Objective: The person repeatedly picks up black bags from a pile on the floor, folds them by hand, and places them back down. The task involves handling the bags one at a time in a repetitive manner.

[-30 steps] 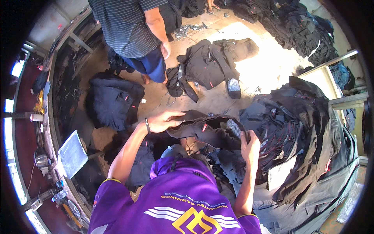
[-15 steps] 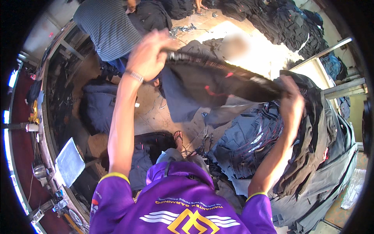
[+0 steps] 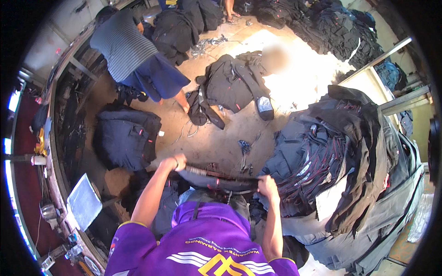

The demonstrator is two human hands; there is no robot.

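A dark garment (image 3: 216, 180) is stretched between my two hands, low in front of my body, its long banded upper edge pulled nearly straight. My left hand (image 3: 173, 163), with a band round the wrist, is closed on one end of that edge. The other end is in my right hand (image 3: 267, 186), fingers curled round it. A small red mark shows on the cloth; its lower part is foreshortened, so I cannot tell what kind of garment it is. Close to my right hand rises a big heap of dark garments (image 3: 301, 158).
A stacked pile of black clothes (image 3: 124, 138) lies on the floor at left. Black garments (image 3: 230, 85) are spread ahead. A person in a striped top (image 3: 126, 53) bends at the upper left. More dark heaps (image 3: 317, 32) line the far side; a bench edge (image 3: 57, 184) runs along the left.
Both hands have come down and nearer to my body with the garment, and closer together. The floor and the spread clothes ahead are now uncovered. The person at the upper left has shifted.
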